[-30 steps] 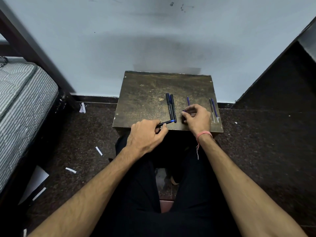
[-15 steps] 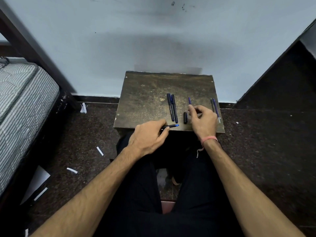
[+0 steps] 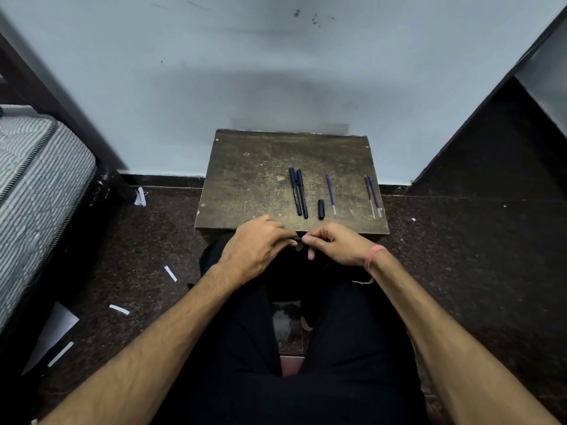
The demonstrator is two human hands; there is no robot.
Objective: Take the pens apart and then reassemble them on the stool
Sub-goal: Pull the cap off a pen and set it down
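Both hands meet at the stool's (image 3: 245,179) near edge. Left hand (image 3: 256,246) is closed round a dark pen (image 3: 297,239); right hand (image 3: 333,243) pinches its exposed end, other fingers loosely curled.

Judged light, stiff, smooth plastic, likely slippery: grip the barrel firmly and pull or twist the end part.

Beyond the hands lie two pens (image 3: 298,191), a cap (image 3: 321,209), a refill (image 3: 330,194) and, beyond the right hand, two more refills (image 3: 372,194).

White print on one barrel is too small to read.
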